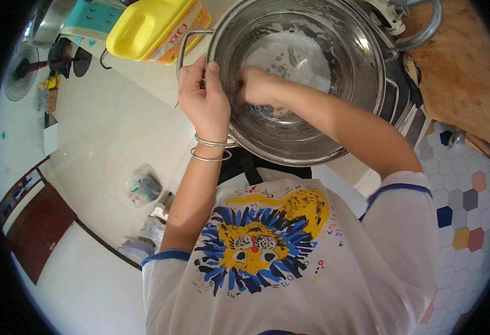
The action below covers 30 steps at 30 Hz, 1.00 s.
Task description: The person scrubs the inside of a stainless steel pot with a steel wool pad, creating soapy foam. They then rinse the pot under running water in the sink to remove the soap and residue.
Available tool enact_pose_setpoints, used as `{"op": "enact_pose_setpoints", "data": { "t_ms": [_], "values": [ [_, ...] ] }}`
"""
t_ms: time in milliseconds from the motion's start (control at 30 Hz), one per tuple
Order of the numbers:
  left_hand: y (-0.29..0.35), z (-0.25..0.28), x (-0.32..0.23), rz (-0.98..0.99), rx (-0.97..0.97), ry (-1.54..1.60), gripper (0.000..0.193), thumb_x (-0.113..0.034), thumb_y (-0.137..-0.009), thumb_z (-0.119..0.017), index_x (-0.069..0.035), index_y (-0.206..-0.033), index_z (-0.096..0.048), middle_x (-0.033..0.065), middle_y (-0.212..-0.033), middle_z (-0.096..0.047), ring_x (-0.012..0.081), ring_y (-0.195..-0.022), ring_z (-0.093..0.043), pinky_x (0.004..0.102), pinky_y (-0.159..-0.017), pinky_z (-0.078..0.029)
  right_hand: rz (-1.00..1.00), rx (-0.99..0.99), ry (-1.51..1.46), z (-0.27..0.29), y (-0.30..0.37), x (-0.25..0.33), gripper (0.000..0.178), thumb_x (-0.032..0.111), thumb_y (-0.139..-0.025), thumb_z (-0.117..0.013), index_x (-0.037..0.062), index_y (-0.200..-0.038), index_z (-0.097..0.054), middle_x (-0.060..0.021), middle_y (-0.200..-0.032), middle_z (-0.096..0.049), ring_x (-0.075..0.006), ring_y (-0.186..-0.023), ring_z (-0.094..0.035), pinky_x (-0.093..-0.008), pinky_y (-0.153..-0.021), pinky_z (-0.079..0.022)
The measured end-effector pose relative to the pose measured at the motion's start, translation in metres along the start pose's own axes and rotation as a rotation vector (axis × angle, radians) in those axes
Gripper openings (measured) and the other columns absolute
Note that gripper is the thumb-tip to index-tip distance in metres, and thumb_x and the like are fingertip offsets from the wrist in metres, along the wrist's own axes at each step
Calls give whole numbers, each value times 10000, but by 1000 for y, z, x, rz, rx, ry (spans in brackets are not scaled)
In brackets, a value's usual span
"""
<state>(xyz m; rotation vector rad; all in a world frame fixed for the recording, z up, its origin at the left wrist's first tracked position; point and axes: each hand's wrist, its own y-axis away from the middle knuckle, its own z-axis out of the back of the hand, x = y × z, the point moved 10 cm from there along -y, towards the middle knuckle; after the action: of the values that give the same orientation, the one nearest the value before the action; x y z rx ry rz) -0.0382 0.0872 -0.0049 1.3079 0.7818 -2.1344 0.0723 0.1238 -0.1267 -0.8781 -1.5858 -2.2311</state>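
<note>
A large stainless steel pot (362, 84) with two loop handles sits in front of me, its inside streaked with suds. Whitish soapy water (309, 56) with bubbles covers part of its bottom. My left hand (204, 103), two bangles at its wrist, grips the pot's left rim beside the left handle (183, 47). Its thumb lies over the edge. Reaching down inside the pot, my right hand (259, 86) is against the left inner wall. Its fingers are curled and partly smeared by motion; what they hold is hidden.
Beyond the left handle stands a yellow-lidded tub (150, 28), with a teal container (93, 22) behind it. A curved grey tap (426, 33) rises at the far right, beside a wooden board (462, 72). Plastic bags (143, 185) lie on the floor to my left.
</note>
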Motion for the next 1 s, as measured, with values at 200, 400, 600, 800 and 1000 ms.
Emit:
{"op": "enact_pose_setpoints", "data": {
  "t_ms": [200,400,600,800,1000],
  "values": [
    [-1,4,5,5,12,-18,177,-60,-822,-590,42,-963,-620,58,-737,-506,122,-617,-454,238,-557,-386,115,437,703,-30,44,-36,355,62,-577,-656,-12,-922,-621,-167,-815,-629,-311,-763,-600,-374,-666,-460],
    [-4,-2,0,-23,24,6,177,-59,-820,-593,40,-965,-620,52,-732,-501,119,-613,-448,234,-556,-384,7,85,224,-8,9,-2,369,63,-606,-646,-8,-967,-613,-179,-863,-631,-262,-779,-609,-363,-670,-468],
    [-3,4,5,3,2,-3,170,-48,-816,-591,46,-954,-621,52,-735,-502,113,-613,-447,229,-544,-380,141,366,625,-24,37,-39,328,75,-619,-600,-3,-936,-627,-199,-863,-627,-302,-817,-612,-395,-711,-478],
    [-8,1,2,-5,33,30,163,-38,-809,-594,42,-948,-627,52,-735,-505,112,-609,-448,221,-539,-375,-94,507,1262,32,67,-108,278,69,-648,-556,-25,-898,-634,-235,-868,-616,-360,-878,-594,-421,-769,-470],
    [-8,-4,-2,-39,57,6,171,-47,-806,-602,42,-950,-627,69,-727,-515,139,-612,-463,243,-561,-391,167,100,304,-19,23,-2,282,41,-657,-568,-49,-922,-602,-223,-864,-619,-317,-853,-607,-402,-738,-472]
  ]
}}
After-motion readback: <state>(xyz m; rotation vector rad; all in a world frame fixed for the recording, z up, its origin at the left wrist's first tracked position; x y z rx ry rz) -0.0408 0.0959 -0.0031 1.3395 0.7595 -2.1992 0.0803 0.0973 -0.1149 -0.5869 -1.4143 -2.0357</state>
